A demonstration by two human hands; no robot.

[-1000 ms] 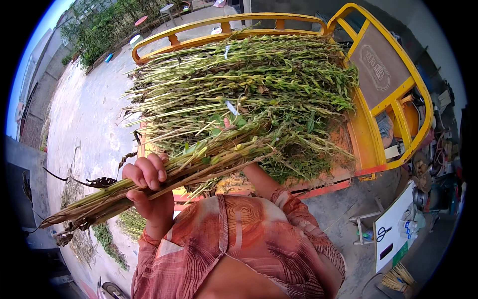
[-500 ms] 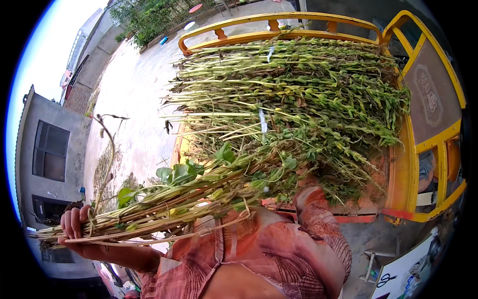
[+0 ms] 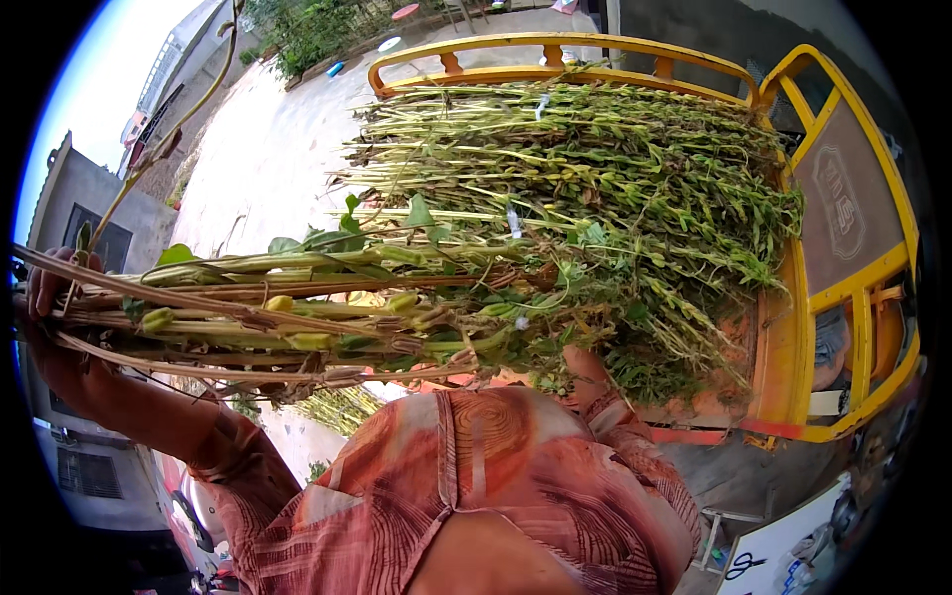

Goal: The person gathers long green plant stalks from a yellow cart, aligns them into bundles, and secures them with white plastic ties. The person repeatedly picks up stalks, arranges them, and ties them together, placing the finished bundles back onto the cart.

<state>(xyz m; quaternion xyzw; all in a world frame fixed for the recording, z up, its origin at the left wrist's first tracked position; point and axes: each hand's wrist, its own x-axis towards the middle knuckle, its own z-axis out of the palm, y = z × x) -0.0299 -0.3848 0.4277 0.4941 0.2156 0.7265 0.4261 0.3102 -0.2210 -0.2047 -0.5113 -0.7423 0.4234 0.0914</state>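
"Load?"
"Yellow cart (image 3: pixel 780 367), stalk pile (image 3: pixel 595 164) aboard; bundle (image 3: pixel 288 322) nearer the person, long axis left to right"
"Hands?"
"Left hand (image 3: pixel 48 293) curled round its left end; right forearm (image 3: pixel 587 369) near its leafy end, right hand hidden, grip unverifiable"

Black scissors (image 3: pixel 744 566) on white table (image 3: pixel 783 533)

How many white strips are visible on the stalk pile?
2: one white strip toward the far side of the pile, another strip nearer the camera; more may be hidden.
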